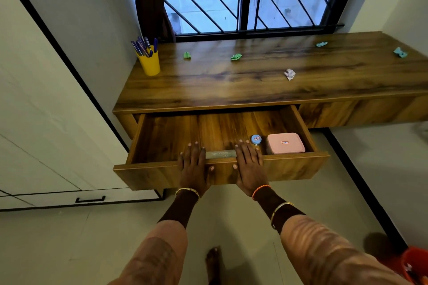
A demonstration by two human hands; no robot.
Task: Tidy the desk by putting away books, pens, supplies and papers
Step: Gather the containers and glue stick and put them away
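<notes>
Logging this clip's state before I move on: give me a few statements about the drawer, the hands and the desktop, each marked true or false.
1. The drawer is open. True.
2. Both hands lie flat on the drawer's front edge. True: left hand and right hand rest there, fingers straight.
3. The pink box sits on the desk. False: it lies in the drawer, at its right end.
4. The yellow cup is empty. False: it holds pens.
5. Crumpled papers lie on the desk. True, for example a white one.
</notes>
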